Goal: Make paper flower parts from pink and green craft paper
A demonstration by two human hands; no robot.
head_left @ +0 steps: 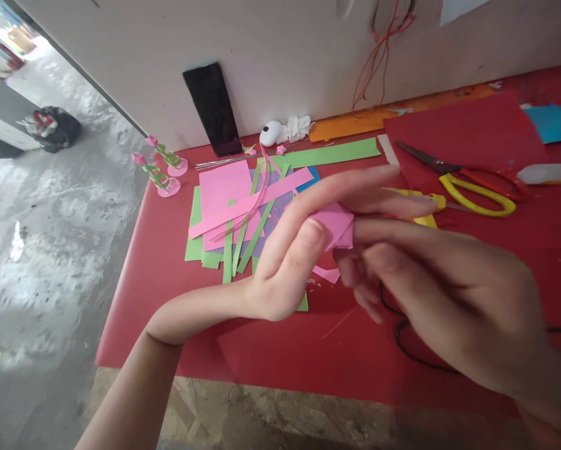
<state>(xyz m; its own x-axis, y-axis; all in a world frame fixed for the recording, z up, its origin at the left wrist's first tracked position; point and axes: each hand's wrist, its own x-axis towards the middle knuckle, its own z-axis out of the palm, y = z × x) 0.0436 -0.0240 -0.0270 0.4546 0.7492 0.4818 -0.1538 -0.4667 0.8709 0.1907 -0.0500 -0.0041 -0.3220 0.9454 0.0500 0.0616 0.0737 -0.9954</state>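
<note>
A small piece of folded pink paper (339,226) is held up over the red tabletop. My left hand (294,256) pinches it between thumb and fingers, with the other fingers stretched over it to the right. On its right side my right hand (453,294) has its fingertips against the paper's edge. Part of the paper is hidden by the fingers. Below and behind lie pink paper sheets (221,194), a pink strip (256,203) and several green strips (264,234).
A black phone (213,109) leans on the white wall. Two paper flowers on stands (164,181) are at the left table edge. Yellow-and-red-handled scissors (472,187) lie to the right, near a red sheet (472,134). A black cable (411,353) runs beneath my right hand.
</note>
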